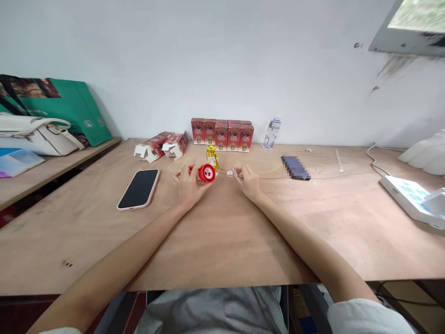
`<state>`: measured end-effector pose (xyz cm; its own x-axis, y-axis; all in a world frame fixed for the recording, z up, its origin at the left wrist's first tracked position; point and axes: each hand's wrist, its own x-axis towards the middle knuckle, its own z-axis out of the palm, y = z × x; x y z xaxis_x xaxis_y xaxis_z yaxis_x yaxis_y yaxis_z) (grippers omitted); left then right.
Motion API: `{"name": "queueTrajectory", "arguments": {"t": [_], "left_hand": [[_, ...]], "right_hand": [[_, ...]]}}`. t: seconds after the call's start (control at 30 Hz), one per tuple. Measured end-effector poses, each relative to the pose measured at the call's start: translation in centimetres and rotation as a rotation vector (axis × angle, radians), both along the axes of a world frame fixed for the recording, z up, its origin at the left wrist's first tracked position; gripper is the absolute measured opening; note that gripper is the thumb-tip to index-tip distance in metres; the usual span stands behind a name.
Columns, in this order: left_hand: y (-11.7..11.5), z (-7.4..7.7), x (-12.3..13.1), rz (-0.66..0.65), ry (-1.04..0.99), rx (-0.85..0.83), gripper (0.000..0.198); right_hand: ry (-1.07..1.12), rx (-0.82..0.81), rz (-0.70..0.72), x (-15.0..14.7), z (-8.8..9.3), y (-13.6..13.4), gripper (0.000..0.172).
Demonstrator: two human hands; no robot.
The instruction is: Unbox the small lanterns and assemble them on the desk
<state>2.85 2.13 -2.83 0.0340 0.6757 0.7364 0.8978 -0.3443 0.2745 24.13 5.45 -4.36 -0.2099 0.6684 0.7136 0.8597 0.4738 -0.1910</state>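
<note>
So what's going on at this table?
A person is handling small things at the wooden table. The left hand holds a red item, its round end facing the camera, with a gold lantern just beyond. The right hand has its fingers at a small pale piece, too tiny to identify. Red boxes stand by the wall; two opened boxes lie left of them.

Loose, whitish fabric sleeves (368, 317) are leaving both slender forearms (302, 236) bare, while matte grey clothing (215, 311) is gathering in soft wrinkles.
</note>
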Motion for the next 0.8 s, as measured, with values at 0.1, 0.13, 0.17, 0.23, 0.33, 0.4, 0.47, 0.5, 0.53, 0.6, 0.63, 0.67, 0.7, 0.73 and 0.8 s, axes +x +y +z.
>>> {"name": "queueTrajectory", "arguments": {"t": [0.1, 0.13, 0.17, 0.23, 0.33, 0.4, 0.47, 0.5, 0.53, 0.6, 0.63, 0.67, 0.7, 0.73, 0.8], "left_hand": [[0.1, 0.0, 0.0, -0.004, 0.014, 0.020, 0.049], [0.0, 0.0, 0.0, -0.006, 0.024, 0.022, 0.049], [0.0, 0.1, 0.1, -0.010, 0.034, 0.022, 0.048], [-0.2, 0.3, 0.1, -0.019, 0.045, 0.021, 0.047], [-0.4, 0.4, 0.2, -0.034, 0.058, 0.022, 0.047], [-0.5, 0.3, 0.2, -0.041, 0.072, 0.029, 0.048], [-0.7, 0.3, 0.3, -0.051, 0.090, 0.041, 0.047], [-0.7, 0.4, 0.4, -0.058, 0.102, 0.048, 0.047], [-0.7, 0.6, 0.5, -0.066, 0.118, 0.057, 0.046], [-0.4, 1.4, 0.9, -0.087, 0.152, 0.083, 0.044], [-0.1, 2.1, 1.2, -0.099, 0.173, 0.100, 0.043], [0.3, 2.9, 1.6, -0.113, 0.200, 0.120, 0.042], [0.8, 4.0, 2.1, -0.129, 0.233, 0.138, 0.042], [1.4, 5.1, 2.7, -0.145, 0.274, 0.154, 0.040], [2.8, 7.5, 4.3, -0.191, 0.388, 0.161, 0.034]], "right_hand": [[-0.095, -0.175, -0.072, -0.1, 0.7, 0.8, 0.029], [-0.136, -0.230, -0.094, -0.2, 1.0, 1.0, 0.027], [-0.172, -0.278, -0.117, -0.3, 1.3, 1.1, 0.025], [-0.222, -0.351, -0.160, -0.6, 1.7, 1.3, 0.023], [-0.255, -0.405, -0.176, -0.7, 2.0, 1.5, 0.023], [-0.264, -0.413, -0.156, -0.7, 2.0, 1.6, 0.024], [-0.269, -0.412, -0.136, -0.6, 1.9, 1.5, 0.026], [-0.269, -0.408, -0.131, -0.6, 1.8, 1.5, 0.028], [-0.266, -0.400, -0.132, -0.5, 1.8, 1.4, 0.029], [-0.248, -0.372, -0.143, -0.5, 1.8, 1.2, 0.031], [-0.236, -0.356, -0.149, -0.4, 1.8, 1.1, 0.032], [-0.225, -0.340, -0.152, -0.3, 1.8, 0.9, 0.033], [-0.220, -0.329, -0.149, -0.2, 1.8, 0.8, 0.032], [-0.222, -0.323, -0.140, -0.1, 1.8, 0.5, 0.032], [-0.241, -0.327, -0.116, 0.3, 1.7, -0.1, 0.031]]}}
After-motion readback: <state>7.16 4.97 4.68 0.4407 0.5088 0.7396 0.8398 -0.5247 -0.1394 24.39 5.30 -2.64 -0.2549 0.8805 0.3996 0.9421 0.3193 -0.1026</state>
